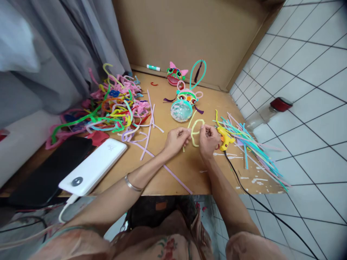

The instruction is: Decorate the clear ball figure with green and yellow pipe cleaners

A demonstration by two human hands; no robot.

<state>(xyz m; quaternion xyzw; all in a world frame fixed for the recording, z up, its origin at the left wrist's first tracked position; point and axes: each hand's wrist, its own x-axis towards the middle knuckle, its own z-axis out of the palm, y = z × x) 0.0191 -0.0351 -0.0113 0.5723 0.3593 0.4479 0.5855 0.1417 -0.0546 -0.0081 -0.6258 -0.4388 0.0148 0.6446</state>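
My left hand (177, 140) is closed in a pinch on a pale yellow pipe cleaner (191, 120), whose ends stick out above and below the fingers. Just to its right, my right hand (209, 139) pinches the right side of a yellow pipe cleaner loop (194, 142) with a bar across its middle. Beside my right hand lies a yellow glue gun (226, 139). Beyond the hands, a clear dome with a turquoise rim (181, 111) rests against an animal face of pipe cleaners (188, 96). The fingertips partly hide what they grip.
Tangled colourful pipe cleaners (119, 104) pile up at the left, near a white power bank (93, 167) and a black phone (51, 171). Straight pipe cleaners (252, 144) lie at the right. A pink-eared figure (175, 75) and glue stick (153, 67) sit at the back. The glue gun's cord (249, 195) crosses the table edge.
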